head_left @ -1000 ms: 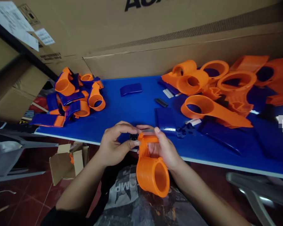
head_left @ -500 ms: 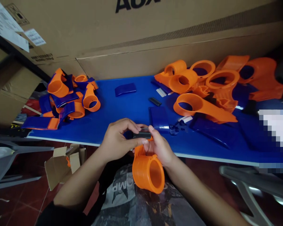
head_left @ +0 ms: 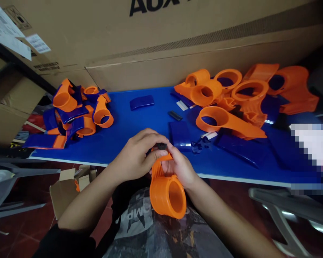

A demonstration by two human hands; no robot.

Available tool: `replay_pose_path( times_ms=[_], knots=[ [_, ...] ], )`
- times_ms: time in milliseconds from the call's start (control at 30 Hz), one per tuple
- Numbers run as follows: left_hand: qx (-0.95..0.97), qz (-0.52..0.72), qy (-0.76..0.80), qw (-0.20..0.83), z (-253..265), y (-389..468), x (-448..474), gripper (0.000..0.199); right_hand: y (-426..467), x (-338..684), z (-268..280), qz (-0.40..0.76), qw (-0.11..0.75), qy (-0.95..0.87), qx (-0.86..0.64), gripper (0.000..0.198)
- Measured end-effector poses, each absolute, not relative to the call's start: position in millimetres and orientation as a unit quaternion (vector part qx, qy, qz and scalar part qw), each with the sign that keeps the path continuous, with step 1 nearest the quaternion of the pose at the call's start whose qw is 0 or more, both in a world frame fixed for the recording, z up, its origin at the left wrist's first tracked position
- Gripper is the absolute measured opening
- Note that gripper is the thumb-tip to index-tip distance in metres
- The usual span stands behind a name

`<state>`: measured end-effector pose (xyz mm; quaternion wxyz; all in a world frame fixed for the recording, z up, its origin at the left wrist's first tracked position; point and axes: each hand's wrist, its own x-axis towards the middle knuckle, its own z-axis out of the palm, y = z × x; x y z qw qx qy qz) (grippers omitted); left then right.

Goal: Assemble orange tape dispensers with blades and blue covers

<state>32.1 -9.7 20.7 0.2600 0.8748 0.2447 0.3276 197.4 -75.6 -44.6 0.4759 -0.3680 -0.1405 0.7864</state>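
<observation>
An orange plastic tape dispenser frame (head_left: 158,197) is in my right hand (head_left: 182,167), its round ring hanging toward my lap and its narrow end pointing up. The fingers of that hand wrap behind the narrow end. My left hand (head_left: 136,156) is closed at the same end, thumb and fingers pinching a small black part (head_left: 162,146) against the frame. Most of that part is hidden by the fingers, so I cannot tell how it is seated. Just beyond my hands lies a blue plastic cover (head_left: 181,135). Another black strip (head_left: 175,115) rests behind it.
Orange frames (head_left: 231,122) and blue covers are heaped on the right of the blue table (head_left: 121,125). On the left is a pile of orange-and-blue dispensers (head_left: 66,100). A lone blue cover (head_left: 141,103) lies at the back, before a large cardboard box (head_left: 150,43).
My left fingers have curled further over the black part, which now shows less and sits down at the frame's end. The metallic edge seen between my fingers is out of sight.
</observation>
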Motion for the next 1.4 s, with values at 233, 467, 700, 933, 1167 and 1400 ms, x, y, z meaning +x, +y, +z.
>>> replay_pose_path(
  times_ms=[233,467,700,933,1167,1400],
  knots=[
    [0.904,0.278,0.23,0.227,10.6,-8.9,37.3,0.027,-74.2,198.5,-42.9,0.773,0.484,-0.149,-0.382,0.048],
    [0.926,0.21,0.25,0.188,5.8,2.4,33.3,0.031,-70.7,196.5,-43.7,0.773,0.468,-0.168,-0.395,0.058],
    [0.929,0.164,0.296,0.149,2.1,4.6,29.9,0.037,-69.7,195.5,-43.8,0.748,0.482,-0.179,-0.42,0.048],
    [0.908,0.215,0.286,0.218,7.3,-0.9,32.5,0.041,-67.6,192.3,-38.8,0.757,0.517,-0.149,-0.371,0.041],
    [0.839,0.254,0.328,0.351,6.1,3.0,37.6,0.015,-70.3,195.7,-43.8,0.783,0.47,-0.152,-0.377,0.037],
    [0.803,0.177,0.355,0.445,7.0,19.1,34.3,0.015,-70.9,193.8,-41.9,0.786,0.478,-0.141,-0.366,0.033]
  ],
)
